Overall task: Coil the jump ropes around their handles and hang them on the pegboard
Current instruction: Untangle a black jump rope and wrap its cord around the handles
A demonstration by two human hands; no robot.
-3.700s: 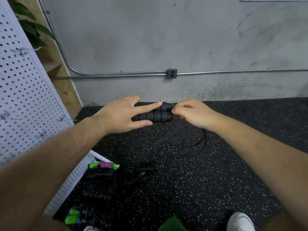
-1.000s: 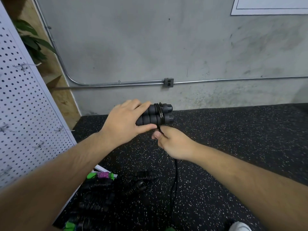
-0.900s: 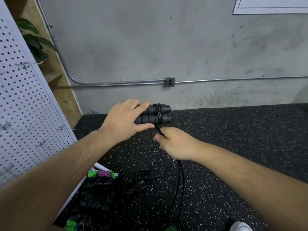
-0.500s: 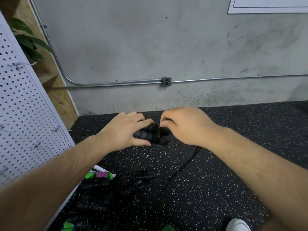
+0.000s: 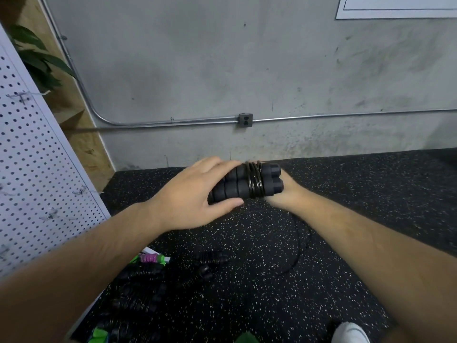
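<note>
1. Two black foam handles (image 5: 243, 185), paired at twelve o'clock above the floor, sit clasped in the left hand (image 5: 191, 196); several rope turns (image 5: 254, 179) circle them.
2. Right hand (image 5: 284, 196) is behind; fingers hidden, grip unclear.
3. Loose cord (image 5: 295, 251) trails toward five o'clock: winding likely continues; pegboard (image 5: 32, 169) at nine o'clock awaits.

No text, label, brand or number can be read anywhere; the white sheet (image 5: 398, 7) on the concrete wall at the upper right of the frame shows only a thin dark border line.

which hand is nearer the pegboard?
Left. The left hand grips the paired handles on the side toward the pegboard; the right hand is behind their far end, farther away.
</note>
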